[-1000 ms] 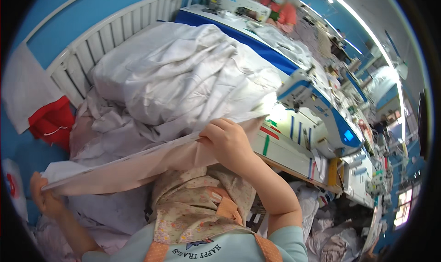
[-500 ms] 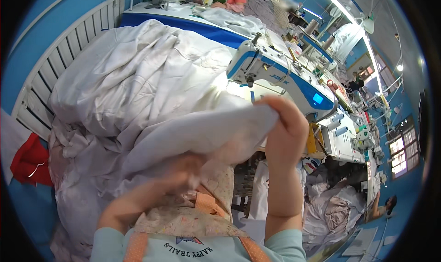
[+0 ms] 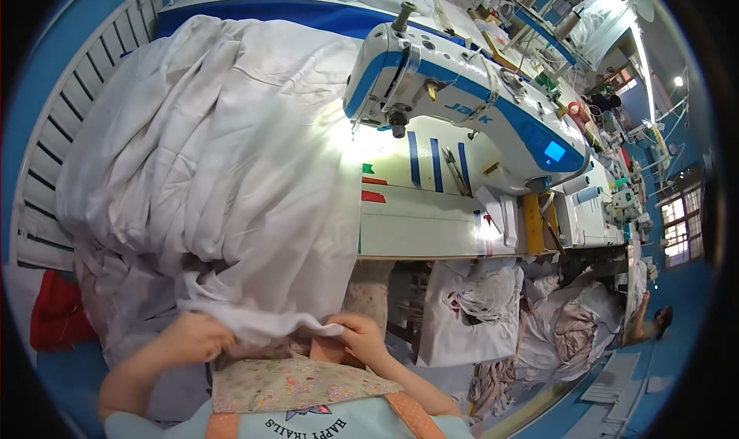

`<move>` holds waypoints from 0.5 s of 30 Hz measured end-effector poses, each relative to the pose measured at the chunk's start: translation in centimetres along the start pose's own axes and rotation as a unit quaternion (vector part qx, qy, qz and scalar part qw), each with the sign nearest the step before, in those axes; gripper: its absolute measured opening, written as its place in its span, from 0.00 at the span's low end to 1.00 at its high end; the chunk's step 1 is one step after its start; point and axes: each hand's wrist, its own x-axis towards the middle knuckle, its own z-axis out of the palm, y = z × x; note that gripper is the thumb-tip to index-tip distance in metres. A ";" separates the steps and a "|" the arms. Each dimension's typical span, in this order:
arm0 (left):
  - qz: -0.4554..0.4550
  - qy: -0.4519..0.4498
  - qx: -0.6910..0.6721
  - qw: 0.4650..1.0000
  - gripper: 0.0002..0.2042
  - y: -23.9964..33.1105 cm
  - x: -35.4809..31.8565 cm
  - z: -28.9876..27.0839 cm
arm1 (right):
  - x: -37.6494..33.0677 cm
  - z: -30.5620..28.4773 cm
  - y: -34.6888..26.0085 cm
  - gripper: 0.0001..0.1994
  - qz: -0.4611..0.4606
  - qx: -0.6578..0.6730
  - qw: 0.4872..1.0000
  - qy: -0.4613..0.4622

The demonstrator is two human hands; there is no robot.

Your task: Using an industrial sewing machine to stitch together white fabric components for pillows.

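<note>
A large heap of white fabric (image 3: 223, 131) covers the left part of the sewing table and hangs down toward my lap. My left hand (image 3: 197, 337) is closed on one part of the fabric's near edge. At the other end of that stretch, my right hand (image 3: 360, 337) pinches the edge between thumb and fingers. The strip between them sags slightly just above my floral apron (image 3: 300, 381). A white and blue sewing machine (image 3: 462, 100) stands beyond my right hand, its lamp lit by the needle. The cloth lies beside the needle area; whether it is under the foot I cannot tell.
On the machine bed (image 3: 431, 235) lie tweezers (image 3: 456, 170), with blue and red tape strips nearby. A white slatted rail (image 3: 46, 162) borders the left, near a red cloth (image 3: 61, 312). A white bag (image 3: 469, 312) hangs below the table; piled fabric (image 3: 573, 323) sits at right.
My right hand has come down and left from its raised place by the machine, lowering the fabric edge toward my lap. My left hand has shifted left and lower. The view has moved closer to the table.
</note>
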 end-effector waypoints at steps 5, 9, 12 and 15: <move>0.100 0.479 -0.011 0.872 0.06 2.5 7.5 -3.4 | 1.4 0.1 -0.5 0.07 0.022 0.045 0.999 0.010; 0.022 0.450 0.108 0.886 0.06 0.9 10.9 -4.8 | 1.2 -1.3 -2.0 0.09 0.079 -0.017 0.997 -0.018; 0.049 0.460 0.119 0.878 0.05 -1.2 11.5 -7.1 | 1.1 -1.7 -2.4 0.08 0.038 -0.052 0.998 -0.015; 0.014 0.518 -0.160 0.840 0.02 -1.0 11.2 -9.3 | 1.3 -1.3 -2.3 0.06 -0.019 -0.069 0.997 -0.001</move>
